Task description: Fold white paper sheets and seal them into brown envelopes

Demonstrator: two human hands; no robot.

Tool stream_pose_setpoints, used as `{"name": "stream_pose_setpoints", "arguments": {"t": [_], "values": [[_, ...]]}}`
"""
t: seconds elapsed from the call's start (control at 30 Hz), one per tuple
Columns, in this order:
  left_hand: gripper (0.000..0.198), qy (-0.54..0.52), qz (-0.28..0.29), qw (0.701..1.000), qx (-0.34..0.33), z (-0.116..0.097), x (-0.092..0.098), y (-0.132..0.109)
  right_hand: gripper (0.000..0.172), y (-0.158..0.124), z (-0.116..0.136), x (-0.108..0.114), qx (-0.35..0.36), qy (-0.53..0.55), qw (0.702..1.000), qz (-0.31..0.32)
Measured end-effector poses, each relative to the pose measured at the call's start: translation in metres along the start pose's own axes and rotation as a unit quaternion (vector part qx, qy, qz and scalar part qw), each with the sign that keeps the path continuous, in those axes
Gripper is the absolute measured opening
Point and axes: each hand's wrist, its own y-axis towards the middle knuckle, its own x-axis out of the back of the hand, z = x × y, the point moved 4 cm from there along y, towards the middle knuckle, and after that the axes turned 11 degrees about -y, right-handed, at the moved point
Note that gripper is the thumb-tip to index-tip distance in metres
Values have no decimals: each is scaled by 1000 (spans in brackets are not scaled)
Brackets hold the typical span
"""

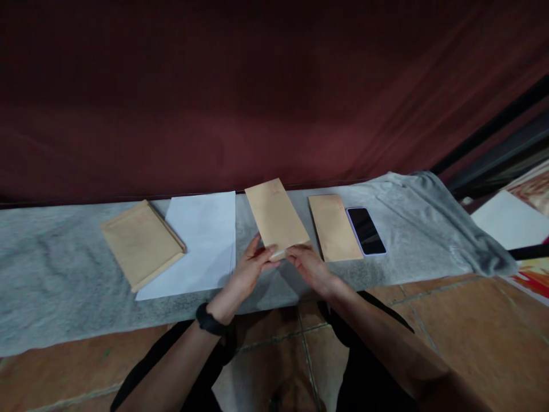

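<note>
Between my two hands is a brown paper envelope (278, 213), tilted, its near short end toward me. My left hand (254, 262) grips the left corner of that end, thumb on top and fingers beneath. At the right corner, my right hand (307, 263) has its fingers closed on the edge. A pale strip shows along the near end between my hands; I cannot tell whether it is a flap or paper inside. To the right lies another brown envelope (337, 228), flat on the grey cloth.
A phone (366, 231) in a purple case lies beside the right envelope. On the left, a stack of brown envelopes (141, 246) overlaps white paper sheets (206, 240). Grey cloth (55, 269) covers the narrow bench. A dark red curtain (257, 103) hangs behind it; tiled floor (472, 320) lies in front.
</note>
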Motion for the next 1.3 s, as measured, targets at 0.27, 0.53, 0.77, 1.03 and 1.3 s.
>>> {"name": "stream_pose_setpoints", "arguments": {"t": [0.27, 0.53, 0.77, 1.03, 1.3], "values": [[87, 46, -6, 999, 19, 6, 15, 7, 27, -1, 10, 27, -6, -88, 995, -39], [85, 247, 0, 969, 16, 16, 31, 5, 38, 11, 18, 27, 242, -455, 857, -29], [54, 662, -51, 727, -177, -8, 9, -21, 55, 2, -2, 2, 280, -742, 599, 114], [79, 668, 124, 671, -297, 46, -20, -30, 52, 27, 14, 17, 266, -708, 625, 191], [62, 683, 215, 628, -306, 45, -27, -40, 53, 45, 10, -7, 281, -732, 593, 183]]}}
